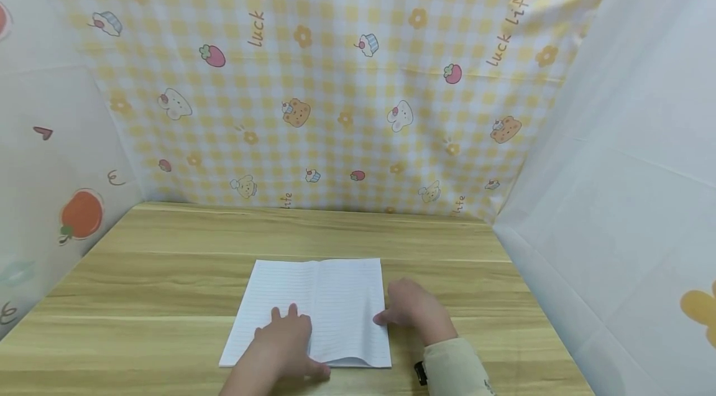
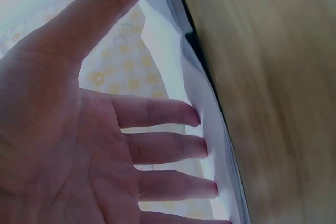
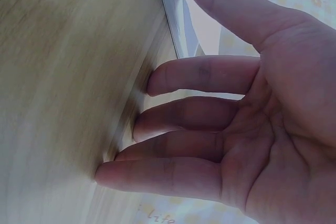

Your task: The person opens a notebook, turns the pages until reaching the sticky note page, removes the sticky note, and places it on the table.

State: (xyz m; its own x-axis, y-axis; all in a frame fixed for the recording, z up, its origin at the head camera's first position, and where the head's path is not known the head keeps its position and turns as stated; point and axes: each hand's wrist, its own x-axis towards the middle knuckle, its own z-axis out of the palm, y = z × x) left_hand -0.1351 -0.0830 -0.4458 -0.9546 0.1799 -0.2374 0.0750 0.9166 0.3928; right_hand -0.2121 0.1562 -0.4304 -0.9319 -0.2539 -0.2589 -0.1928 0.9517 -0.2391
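A lined notebook (image 1: 344, 306) lies spread flat on the wooden table, its right page bulging up a little along the near edge. On the left page and near the fold rests my left hand (image 1: 284, 340), fingers straight and spread; in the left wrist view its fingertips (image 2: 195, 145) touch the paper. My right hand (image 1: 414, 309) is at the notebook's right edge, with the thumb on the page margin. In the right wrist view the right hand's other fingers (image 3: 181, 177) reach down to the wood beside the notebook, nothing gripped between them.
The wooden tabletop (image 1: 184, 271) extends around the notebook. Behind it hangs a yellow checked curtain (image 1: 335, 85) with cartoon prints, and pale sheets (image 1: 626, 166) stand along both sides. A small black object (image 1: 421, 373) shows by the right sleeve (image 1: 455, 366).
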